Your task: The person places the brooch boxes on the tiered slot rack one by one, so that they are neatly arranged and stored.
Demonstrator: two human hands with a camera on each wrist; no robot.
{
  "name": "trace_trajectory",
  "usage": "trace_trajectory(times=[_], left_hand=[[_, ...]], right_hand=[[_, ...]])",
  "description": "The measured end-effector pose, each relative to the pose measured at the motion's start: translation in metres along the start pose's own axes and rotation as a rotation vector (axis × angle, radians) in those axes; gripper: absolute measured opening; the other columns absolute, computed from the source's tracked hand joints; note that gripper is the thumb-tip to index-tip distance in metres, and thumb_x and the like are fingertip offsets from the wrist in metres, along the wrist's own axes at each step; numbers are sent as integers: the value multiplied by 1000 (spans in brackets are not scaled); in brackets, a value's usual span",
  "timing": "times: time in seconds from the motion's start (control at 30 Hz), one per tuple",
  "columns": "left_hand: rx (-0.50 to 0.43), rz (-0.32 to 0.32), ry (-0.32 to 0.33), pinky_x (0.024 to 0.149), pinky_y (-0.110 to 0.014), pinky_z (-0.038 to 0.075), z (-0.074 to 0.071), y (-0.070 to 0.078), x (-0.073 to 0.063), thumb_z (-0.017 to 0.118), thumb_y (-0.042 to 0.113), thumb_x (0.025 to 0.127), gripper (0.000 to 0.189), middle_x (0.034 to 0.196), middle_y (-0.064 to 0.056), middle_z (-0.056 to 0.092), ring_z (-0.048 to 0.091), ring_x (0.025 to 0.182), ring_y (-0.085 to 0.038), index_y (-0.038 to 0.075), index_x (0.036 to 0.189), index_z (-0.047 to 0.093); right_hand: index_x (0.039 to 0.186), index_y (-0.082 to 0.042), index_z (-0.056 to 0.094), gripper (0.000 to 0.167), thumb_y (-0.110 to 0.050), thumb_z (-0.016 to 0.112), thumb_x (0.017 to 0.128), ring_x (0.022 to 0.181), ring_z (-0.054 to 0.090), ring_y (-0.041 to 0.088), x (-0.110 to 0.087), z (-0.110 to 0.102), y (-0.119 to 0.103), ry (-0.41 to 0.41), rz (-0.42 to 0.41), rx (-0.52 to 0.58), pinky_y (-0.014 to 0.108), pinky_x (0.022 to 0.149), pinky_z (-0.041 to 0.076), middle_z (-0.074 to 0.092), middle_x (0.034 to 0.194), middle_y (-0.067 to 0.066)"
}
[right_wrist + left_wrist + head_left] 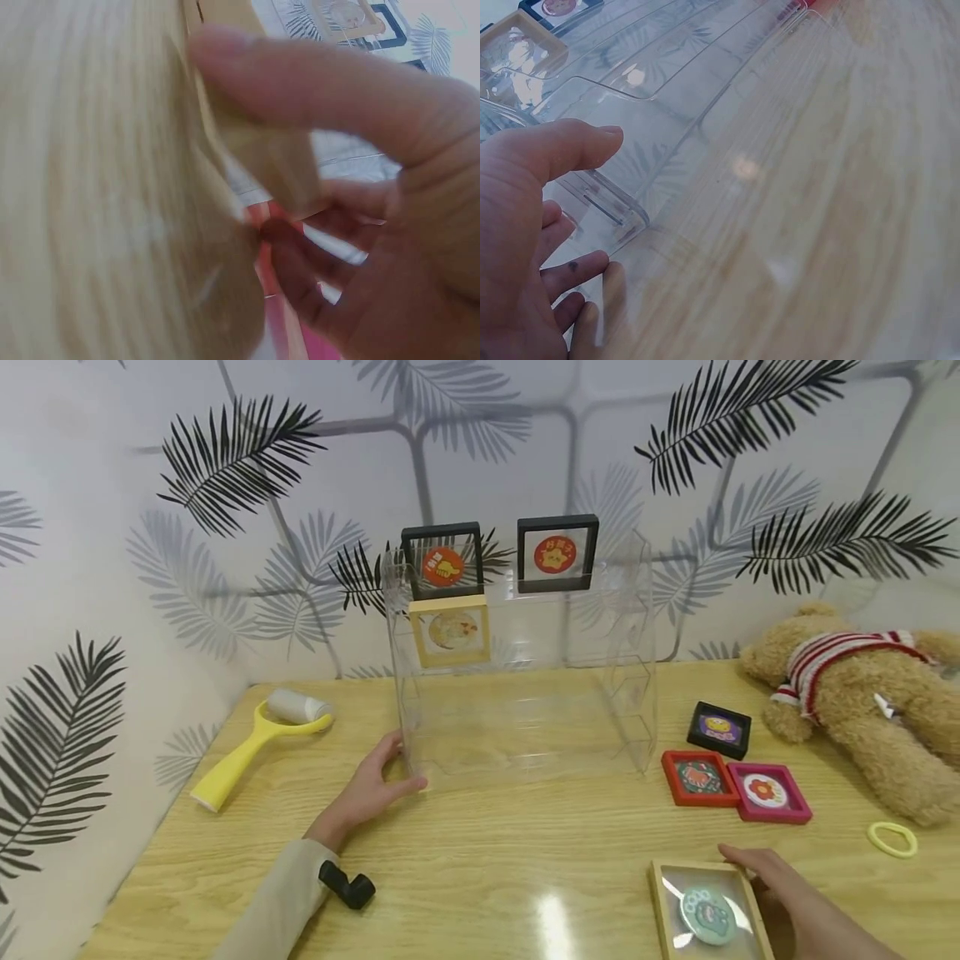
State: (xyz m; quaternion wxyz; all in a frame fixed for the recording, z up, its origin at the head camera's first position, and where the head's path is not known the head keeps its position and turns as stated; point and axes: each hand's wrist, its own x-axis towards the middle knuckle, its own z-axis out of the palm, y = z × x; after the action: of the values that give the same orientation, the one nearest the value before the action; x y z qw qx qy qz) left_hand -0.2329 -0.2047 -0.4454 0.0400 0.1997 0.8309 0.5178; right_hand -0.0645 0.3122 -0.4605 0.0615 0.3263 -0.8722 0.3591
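A clear acrylic display rack stands in the middle of the table. My left hand grips its lower left side, thumb in front and fingers along the outside; the left wrist view shows the thumb over the panel. On the rack's upper tiers sit two black frames with red badges, and below the left one a yellow-tan frame. At the table's near right, my right hand holds a light wooden frame by its right side, a teal paw badge inside.
On the right lie a black frame, a red frame, a pink frame and a yellow ring. A teddy bear lies behind them. At the left is a yellow-handled lint roller. A patterned wall backs the table.
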Motion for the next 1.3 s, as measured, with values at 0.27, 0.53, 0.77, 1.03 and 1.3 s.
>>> trace_trajectory(times=[0.27,0.53,0.77,1.03,1.3], left_hand=[[3,16,0,112,-58,25,-7,1,2,74,13,84,75,142,-22,46,39,135,-40,7,147,32],[8,14,-9,112,-59,24,-8,3,0,73,11,85,74,144,-24,43,38,135,-41,5,147,32],[6,13,-8,111,-59,25,-10,2,-3,72,11,86,74,143,-23,44,38,135,-41,6,147,32],[-21,2,-16,111,-59,26,-11,0,-3,72,14,87,74,147,-20,41,35,137,-39,10,148,31],[-35,4,-29,111,-57,27,-5,-2,-1,72,14,86,74,148,-19,39,35,138,-38,10,148,31]], right_hand=[[150,-15,17,99,-5,81,75,102,54,-9,7,-4,-15,-141,336,341,21,72,53,40,133,2],[149,-36,11,92,10,61,88,105,64,12,19,-1,-20,-177,301,823,33,78,57,58,124,-14],[150,-29,12,78,12,47,94,107,64,19,38,1,-26,-190,244,964,34,81,56,59,127,-5],[141,-23,27,52,9,33,100,82,64,5,74,0,-33,-111,95,680,27,59,51,68,94,-4],[119,1,35,20,8,35,100,57,55,9,123,-24,-54,-15,-13,388,26,51,46,68,80,2]])
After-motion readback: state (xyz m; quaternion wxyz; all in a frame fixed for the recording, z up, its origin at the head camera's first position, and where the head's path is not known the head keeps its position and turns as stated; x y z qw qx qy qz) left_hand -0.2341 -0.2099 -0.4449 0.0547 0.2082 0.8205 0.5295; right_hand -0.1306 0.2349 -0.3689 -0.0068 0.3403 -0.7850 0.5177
